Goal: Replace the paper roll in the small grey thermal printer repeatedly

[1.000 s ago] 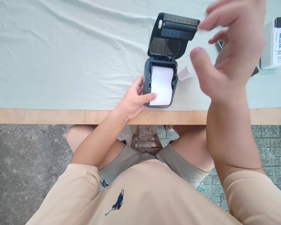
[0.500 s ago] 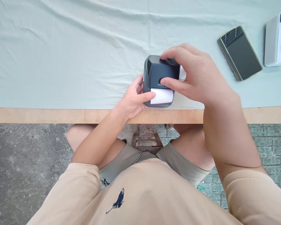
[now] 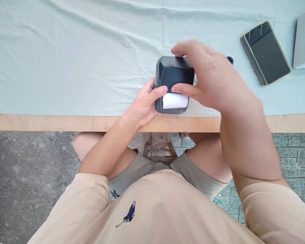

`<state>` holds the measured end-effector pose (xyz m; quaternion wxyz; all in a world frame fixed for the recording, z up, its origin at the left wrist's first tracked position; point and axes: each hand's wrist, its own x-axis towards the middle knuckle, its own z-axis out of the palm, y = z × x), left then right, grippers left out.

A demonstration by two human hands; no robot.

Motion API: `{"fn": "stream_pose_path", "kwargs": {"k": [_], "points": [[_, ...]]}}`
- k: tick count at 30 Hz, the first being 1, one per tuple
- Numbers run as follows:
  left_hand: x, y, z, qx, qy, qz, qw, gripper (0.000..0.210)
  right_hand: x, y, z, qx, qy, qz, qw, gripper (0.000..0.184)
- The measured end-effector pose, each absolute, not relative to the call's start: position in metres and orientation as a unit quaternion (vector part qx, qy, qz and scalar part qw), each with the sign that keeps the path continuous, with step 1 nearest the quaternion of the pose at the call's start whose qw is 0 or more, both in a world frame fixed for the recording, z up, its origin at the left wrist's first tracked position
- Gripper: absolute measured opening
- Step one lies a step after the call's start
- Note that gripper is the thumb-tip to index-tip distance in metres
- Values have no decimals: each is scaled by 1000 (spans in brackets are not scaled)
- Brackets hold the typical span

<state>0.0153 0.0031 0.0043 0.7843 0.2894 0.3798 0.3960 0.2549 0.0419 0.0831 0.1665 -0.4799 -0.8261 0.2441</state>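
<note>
While the near-left side of a dark grey, round-cornered plastic printer (image 3: 176, 81) is clasped by the left hand (image 3: 147, 103), its thumb is laid on the lower left corner of the smooth black lid (image 3: 180, 73); the other fingers are partly hidden along the side and underneath. By the right hand (image 3: 210, 73), the closed lid is spanned with thumb and fingers spread apart: the thumb is rested on its front, just beside the left thumb, and the fingers are curved over the far end. Whether a firm grip is applied there cannot be told. Below the lid, a flat white strip of paper (image 3: 175, 101) is exposed. The printer is held over the near part of a creased, pale blue-green cloth (image 3: 78, 67), bordered by a light wooden table edge (image 3: 53, 122). Beside the right wrist, a small round black object (image 3: 230, 60) is partly covered. Farther right, a dark-screened rectangular phone (image 3: 268, 54) is set aslant near a white block-shaped box (image 3: 303, 42).
</note>
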Motion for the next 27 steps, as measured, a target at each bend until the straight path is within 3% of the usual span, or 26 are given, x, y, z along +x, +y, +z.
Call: {"fn": "stream_pose_path", "kwargs": {"k": [4,10,14,20,27], "points": [[15,3,6,281,377,401,787,70,249,40,88,-495,-820,241,154,65],[20,4,3,252,396,414,780,39,259,40,84,-454,-832,245,206,47],[22,3,4,250,401,418,776,41,263,35,81,-430,-831,254,246,40],[20,2,4,247,415,438,758,29,262,29,78,-428,-826,272,247,59],[20,3,3,259,401,433,765,36,274,33,72,-401,-816,331,254,77]]}}
